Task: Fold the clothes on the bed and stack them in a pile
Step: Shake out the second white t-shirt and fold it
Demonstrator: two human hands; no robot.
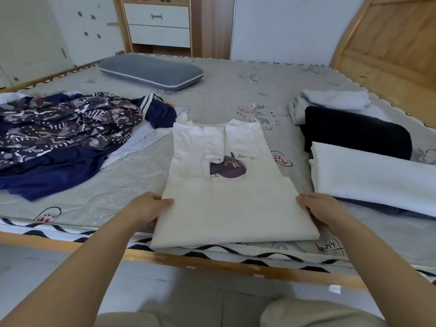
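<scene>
The cream T-shirt lies partly folded at the bed's near edge, its lower part doubled over the purple print. The left hand and right hand each grasp a side of that fold; the fingers underneath are hidden. Unfolded dark clothes lie to the left, folded pieces to the right, with bare mattress beyond up to a grey pillow.

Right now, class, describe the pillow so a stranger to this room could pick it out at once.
Start at the bed and look to its far edge, left of centre, in front of the white drawers. The grey-blue pillow lies flat there, alone. Unlike the clothes nearer, it is plump, with pale piping round its edge.
</scene>
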